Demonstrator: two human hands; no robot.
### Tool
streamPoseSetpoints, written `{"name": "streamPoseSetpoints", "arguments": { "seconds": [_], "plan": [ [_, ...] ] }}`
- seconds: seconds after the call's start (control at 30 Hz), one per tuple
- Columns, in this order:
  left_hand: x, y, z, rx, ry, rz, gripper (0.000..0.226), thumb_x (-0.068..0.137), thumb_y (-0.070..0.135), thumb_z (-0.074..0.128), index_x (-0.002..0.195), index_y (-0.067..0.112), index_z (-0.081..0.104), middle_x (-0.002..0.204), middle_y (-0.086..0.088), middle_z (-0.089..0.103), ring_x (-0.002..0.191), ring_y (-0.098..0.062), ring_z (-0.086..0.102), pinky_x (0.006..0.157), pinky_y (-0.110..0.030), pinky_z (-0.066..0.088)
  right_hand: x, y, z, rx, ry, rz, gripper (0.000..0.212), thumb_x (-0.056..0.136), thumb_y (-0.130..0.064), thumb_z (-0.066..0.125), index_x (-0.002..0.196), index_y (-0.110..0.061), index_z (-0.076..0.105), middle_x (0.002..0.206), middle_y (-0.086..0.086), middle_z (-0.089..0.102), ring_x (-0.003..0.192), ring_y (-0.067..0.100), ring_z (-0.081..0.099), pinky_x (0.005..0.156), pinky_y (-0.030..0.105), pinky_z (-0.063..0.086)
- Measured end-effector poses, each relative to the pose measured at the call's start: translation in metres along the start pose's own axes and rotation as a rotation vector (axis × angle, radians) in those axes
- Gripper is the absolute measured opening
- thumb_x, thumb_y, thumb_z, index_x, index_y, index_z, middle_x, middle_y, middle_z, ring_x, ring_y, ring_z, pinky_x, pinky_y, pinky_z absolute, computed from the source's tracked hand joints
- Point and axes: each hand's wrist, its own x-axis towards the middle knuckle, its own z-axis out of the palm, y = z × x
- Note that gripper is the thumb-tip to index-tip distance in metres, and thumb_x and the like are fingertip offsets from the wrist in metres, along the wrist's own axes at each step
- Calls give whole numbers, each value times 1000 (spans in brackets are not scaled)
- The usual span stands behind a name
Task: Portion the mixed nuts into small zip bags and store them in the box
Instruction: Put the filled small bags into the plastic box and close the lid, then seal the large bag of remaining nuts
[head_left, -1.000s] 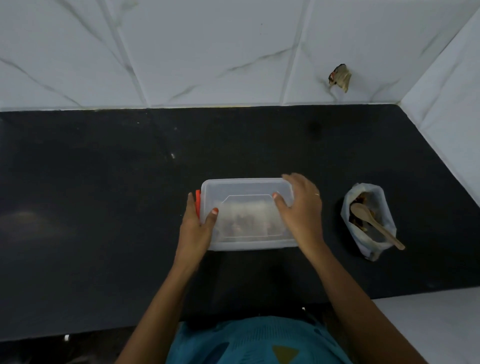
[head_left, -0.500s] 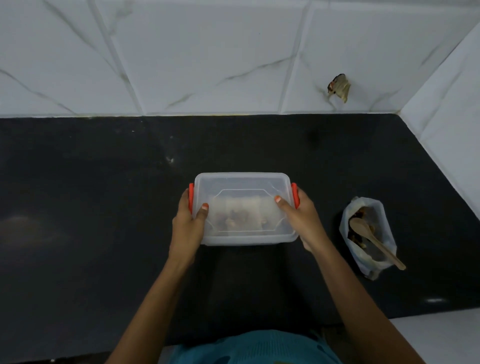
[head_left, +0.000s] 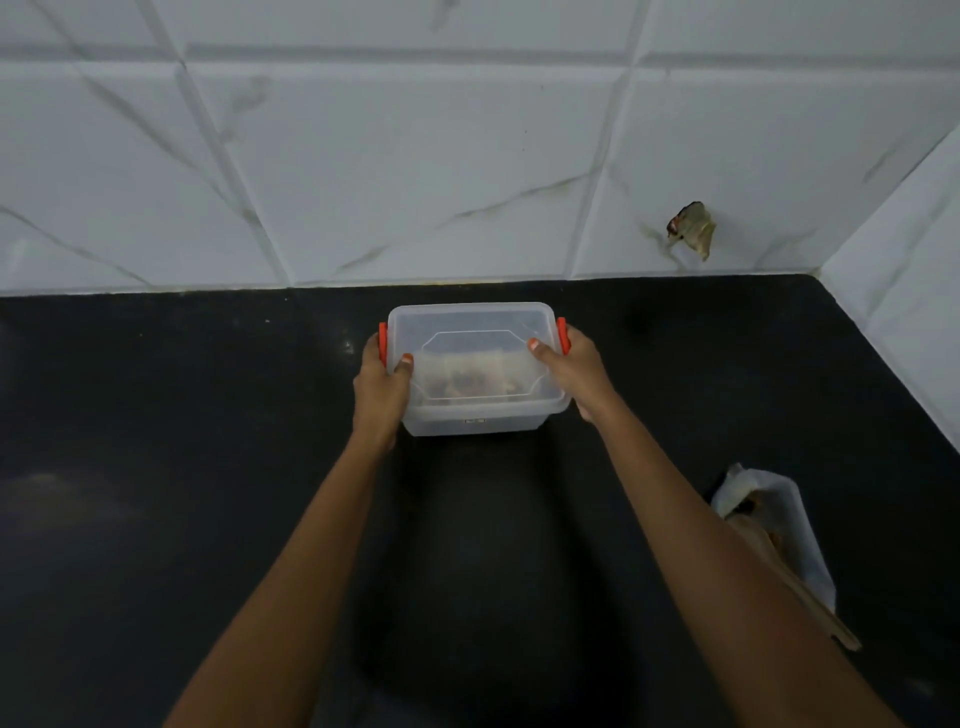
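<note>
gripping on the left: left hand (head_left: 382, 395) curls round the left end of the box (head_left: 475, 415), thumb on top of the lid (head_left: 470, 322), the other fingers down the side by the left red clip (head_left: 383, 343)
counter: black counter (head_left: 156, 467) lies under both forearms and runs back to the wall
wall: white marbled tiles (head_left: 415, 156) behind the counter, turning a corner at far right
box: clear plastic, lid on, held between both hands toward the back of the counter, near the wall; cannot tell whether its base touches the counter
inside the box: small bags of nuts (head_left: 467, 382) show blurred through the lid, in the near half
right red clip (head_left: 562, 335): on the box's right end, touching the fingers there
right hand (head_left: 571, 371): grips the right end, thumb on the lid, fingers wrapped down the side
wall scrap (head_left: 691, 228): brownish, stuck on a tile right of the box; too blurred to tell what
white bag (head_left: 779, 514): open, at near right, well apart from the box, partly behind the right forearm
wooden spoon (head_left: 810, 603): handle sticks out of the white bag toward the near edge
</note>
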Motion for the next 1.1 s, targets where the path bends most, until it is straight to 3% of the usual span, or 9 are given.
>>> {"name": "streamPoseSetpoints", "arguments": {
  "seconds": [0.37,0.57,0.67,0.83,1.1],
  "plan": [
    [27,-9,2,44,-12,-54,56,94,17,49,145,14,24,141,-12,41,126,-28,44,104,-44,39,24,3,11,-34,-40,52,53,89,-26,57,136,-10,38,128,10,52,114,23,53,89,34,47],
    [16,-8,4,229,114,68,62,93,16,52,146,10,21,150,-12,26,137,-27,29,112,-45,29,13,1,1,-54,-83,94,63,90,-27,56,143,-14,25,136,10,44,119,25,49,92,36,46],
    [2,-6,5,305,199,186,58,91,13,54,143,9,29,146,-12,32,134,-26,33,111,-43,30,-1,0,-9,-44,-73,91,63,91,-24,56,144,-14,24,139,10,43,121,24,49,94,35,45],
    [-38,-2,21,392,258,380,48,90,10,55,136,9,41,138,-13,44,130,-26,37,111,-40,27,-42,9,-34,-34,-39,58,51,91,-23,55,138,-15,36,129,7,53,117,20,51,102,39,42],
    [-108,-15,83,318,12,440,51,89,8,56,137,15,40,139,-7,43,131,-19,36,112,-38,30,-112,47,-85,22,15,55,20,92,-18,53,112,-18,56,112,4,61,103,15,58,90,28,47]
  ]
}}
